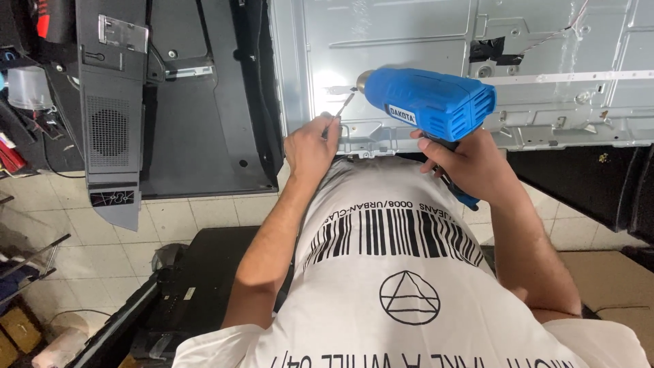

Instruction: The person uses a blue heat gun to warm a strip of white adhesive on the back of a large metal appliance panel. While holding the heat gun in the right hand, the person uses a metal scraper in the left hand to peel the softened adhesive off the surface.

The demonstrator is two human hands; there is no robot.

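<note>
Your right hand [473, 167] grips the blue heat gun [429, 102] in the middle of the frame, its nozzle aimed at the grey metal panel [409, 41]. Your left hand [310, 146] pinches a thin metal pick [344, 105], tip near the nozzle. The work looks in progress; the black plastic cover [197, 129] lies at upper left.
</note>
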